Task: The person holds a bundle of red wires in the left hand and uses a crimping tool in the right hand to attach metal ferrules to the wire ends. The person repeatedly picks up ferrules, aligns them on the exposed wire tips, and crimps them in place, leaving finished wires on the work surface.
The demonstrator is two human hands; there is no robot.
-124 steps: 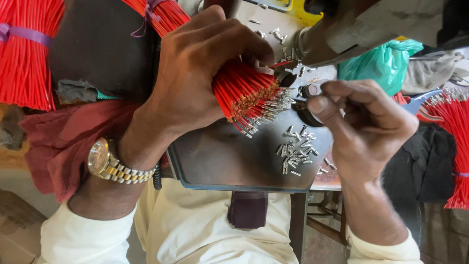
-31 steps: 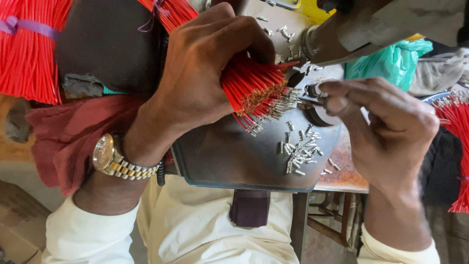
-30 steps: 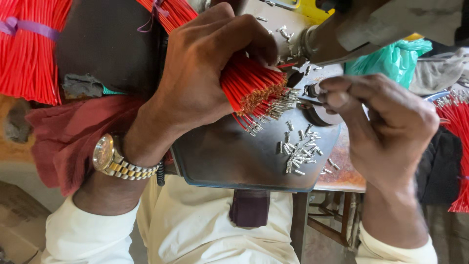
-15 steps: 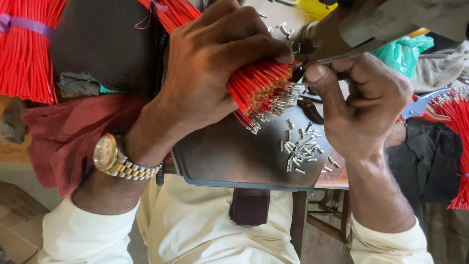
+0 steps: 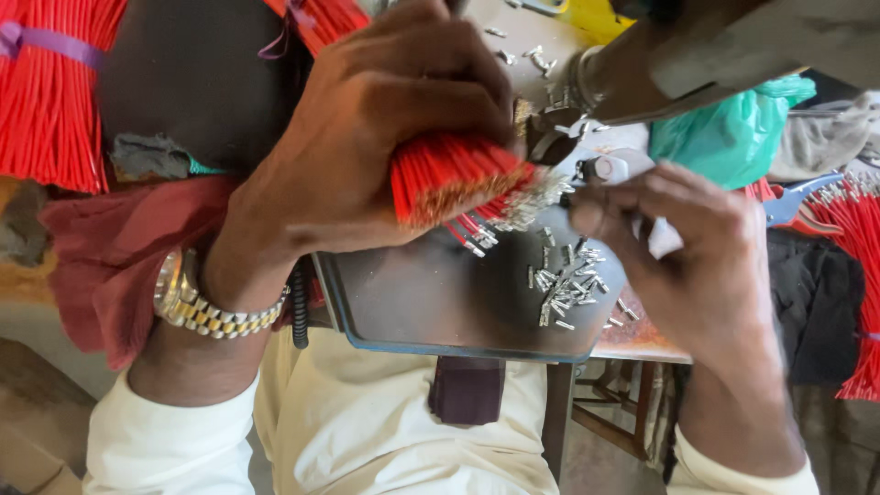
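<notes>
Over metal tray point(image 5: 412, 312): left hand point(image 5: 367, 156) grip clenched round red wire bundle point(image 5: 449, 174), metal-tipped ends; right hand point(image 5: 687, 247) grip unclear.

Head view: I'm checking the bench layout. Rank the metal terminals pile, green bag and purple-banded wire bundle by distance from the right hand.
1. Terminals pile: just left of the right hand, on the tray.
2. Green bag: above it, top right.
3. Purple-banded bundle: far left.

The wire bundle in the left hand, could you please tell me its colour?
Red, as the head view shows: the wire bundle.
</notes>
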